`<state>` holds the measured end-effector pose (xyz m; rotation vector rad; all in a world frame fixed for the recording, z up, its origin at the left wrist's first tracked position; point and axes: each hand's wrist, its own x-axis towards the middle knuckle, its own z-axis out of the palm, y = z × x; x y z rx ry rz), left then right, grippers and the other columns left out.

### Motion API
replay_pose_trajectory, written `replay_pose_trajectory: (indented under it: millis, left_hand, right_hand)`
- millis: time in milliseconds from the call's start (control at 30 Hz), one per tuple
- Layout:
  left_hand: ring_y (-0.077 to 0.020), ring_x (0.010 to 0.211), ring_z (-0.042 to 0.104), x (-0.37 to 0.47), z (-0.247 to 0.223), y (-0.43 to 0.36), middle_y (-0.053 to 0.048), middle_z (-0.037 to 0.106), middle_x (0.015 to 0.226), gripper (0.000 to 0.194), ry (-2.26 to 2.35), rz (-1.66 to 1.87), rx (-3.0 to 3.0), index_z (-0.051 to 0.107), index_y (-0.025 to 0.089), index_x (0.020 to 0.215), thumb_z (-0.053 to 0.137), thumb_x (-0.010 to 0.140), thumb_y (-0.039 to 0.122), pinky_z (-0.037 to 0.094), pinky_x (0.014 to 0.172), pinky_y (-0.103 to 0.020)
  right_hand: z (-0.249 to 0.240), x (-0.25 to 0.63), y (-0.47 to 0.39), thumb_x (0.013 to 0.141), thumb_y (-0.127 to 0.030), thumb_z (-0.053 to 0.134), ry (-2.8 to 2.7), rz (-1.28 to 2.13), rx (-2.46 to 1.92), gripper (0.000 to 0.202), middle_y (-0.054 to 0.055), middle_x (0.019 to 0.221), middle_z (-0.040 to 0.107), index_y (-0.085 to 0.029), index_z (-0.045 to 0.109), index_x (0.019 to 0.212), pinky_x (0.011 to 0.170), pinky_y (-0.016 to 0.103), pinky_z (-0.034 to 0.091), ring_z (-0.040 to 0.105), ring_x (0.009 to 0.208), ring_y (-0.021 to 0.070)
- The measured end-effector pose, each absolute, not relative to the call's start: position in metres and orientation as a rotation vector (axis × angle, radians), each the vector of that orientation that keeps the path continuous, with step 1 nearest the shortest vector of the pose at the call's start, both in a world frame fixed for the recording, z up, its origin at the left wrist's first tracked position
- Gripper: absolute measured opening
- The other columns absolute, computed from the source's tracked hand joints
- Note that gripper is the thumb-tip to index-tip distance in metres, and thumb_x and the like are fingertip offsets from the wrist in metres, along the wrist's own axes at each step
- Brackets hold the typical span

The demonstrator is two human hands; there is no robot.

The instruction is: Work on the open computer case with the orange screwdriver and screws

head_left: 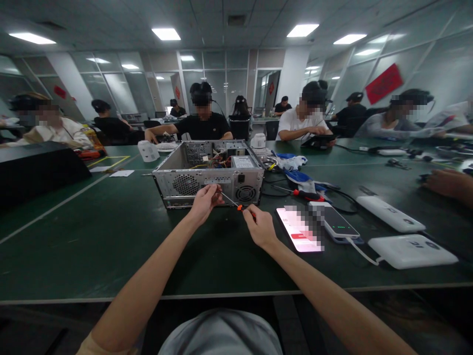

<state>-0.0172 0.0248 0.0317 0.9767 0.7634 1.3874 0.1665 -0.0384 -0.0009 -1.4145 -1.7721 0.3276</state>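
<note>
Gloves (pixel 301 181) and a lit phone (pixel 295 230) are lying right of our open, silvery case (pixel 218 183). Our right hand (pixel 260 228) is clasping the screwdriver (pixel 229 199); our left hand (pixel 205 201) is pinching by its tip, contents unclear.

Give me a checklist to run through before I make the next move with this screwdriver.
1. Right hand gripping the screwdriver by its handle: ok.
2. Left hand at the tip end of the shaft: ok.
3. Tip seated in a screw: cannot tell, the fingers hide it.
4. Computer case resting on the table: ok.
5. Lit phone apart from the case: ok.
</note>
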Motion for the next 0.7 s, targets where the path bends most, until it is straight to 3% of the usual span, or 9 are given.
replay_pose_trajectory:
  millis: [167, 533, 700]
  left_hand:
    - [-0.0073, 0.055, 0.052, -0.0178, 0.0287, 0.0279, 0.003, 0.054, 0.064, 0.03, 0.784, 1.349, 0.998, 0.061, 0.013, 0.078, 0.078, 0.078, 0.037, 0.053, 0.057, -0.023]
    - [-0.0076, 0.058, 0.054, -0.0176, 0.0262, 0.0282, 0.0, 0.059, 0.072, 0.036, 0.739, 1.324, 1.069, 0.064, 0.012, 0.079, 0.082, 0.071, 0.042, 0.053, 0.058, -0.023]
    - [-0.0084, 0.057, 0.054, -0.0176, 0.0255, 0.029, 0.002, 0.055, 0.066, 0.037, 0.742, 1.323, 1.069, 0.063, 0.013, 0.079, 0.082, 0.072, 0.043, 0.053, 0.059, -0.024]
  right_hand:
    - [-0.0024, 0.1675, -0.0389, 0.095, -0.042, 0.041, -1.75, 0.326, -1.396, 0.032, -0.003, 0.06, 0.054, -0.022, 0.058, 0.077, 0.062, 0.025, 0.033, 0.054, 0.058, 0.0144]
    - [-0.0001, 0.1664, -0.0392, 0.095, -0.042, 0.039, -1.803, 0.299, -1.44, 0.034, -0.001, 0.063, 0.059, -0.021, 0.061, 0.08, 0.062, 0.025, 0.033, 0.056, 0.06, 0.0154]
    - [-0.0013, 0.1668, -0.0388, 0.095, -0.043, 0.039, -1.786, 0.288, -1.441, 0.034, -0.001, 0.062, 0.059, -0.021, 0.06, 0.08, 0.061, 0.025, 0.034, 0.056, 0.059, 0.0153]
